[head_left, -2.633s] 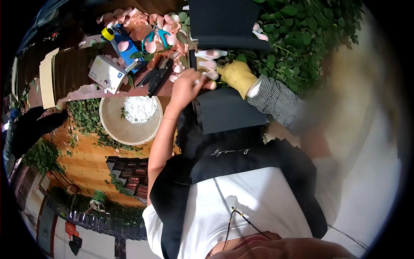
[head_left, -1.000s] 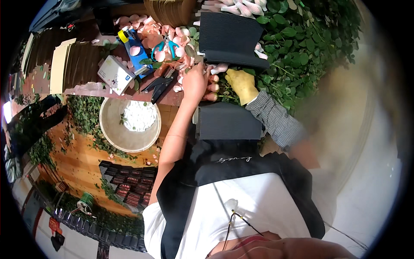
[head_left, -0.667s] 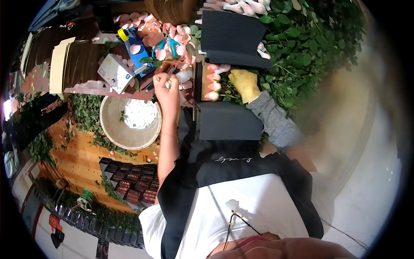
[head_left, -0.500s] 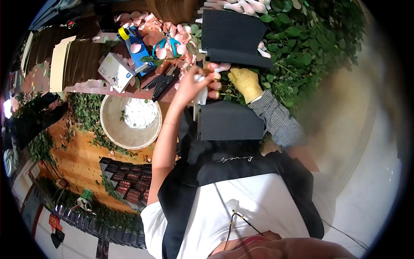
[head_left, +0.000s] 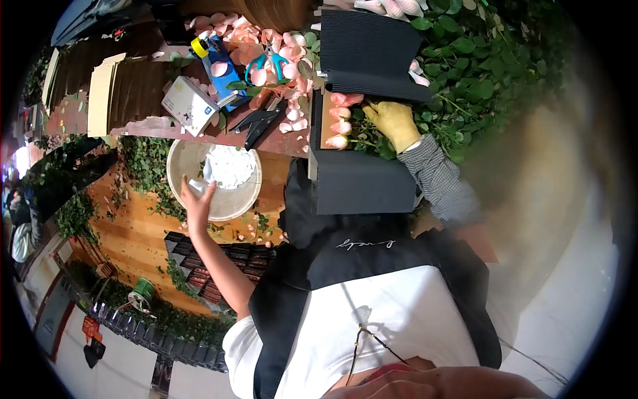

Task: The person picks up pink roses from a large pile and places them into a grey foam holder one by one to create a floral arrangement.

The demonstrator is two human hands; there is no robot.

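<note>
My left hand (head_left: 198, 206) reaches over the near left rim of a round pale tub (head_left: 174, 166). Thumb and forefinger have a small white foam net sleeve (head_left: 197, 185) between them. A pile of similar white sleeves (head_left: 231, 166) lies in the tub. In a yellow glove, my right hand (head_left: 392, 124) is closed on rose stems at the edge of the greenery; its fingertips are partly hidden among leaves. Just left of it, several pink rose heads (head_left: 340, 126) sit in a column on a brown board between two dark corrugated sheets (head_left: 372, 50), (head_left: 365, 183).
Left on the table are loose pink petals (head_left: 232, 33), teal-handled scissors (head_left: 266, 68), a black stapler (head_left: 259, 123), a white box (head_left: 189, 106) and stacked cardboard (head_left: 100, 96). Leafy stems (head_left: 478, 73) cover the right. Dark wrapped bundles (head_left: 216, 269) lie on the floor.
My left hand has moved from the rose heads leftward and down to the tub, carrying the white sleeve. The rose heads are now uncovered. My right hand stays by the stems.
</note>
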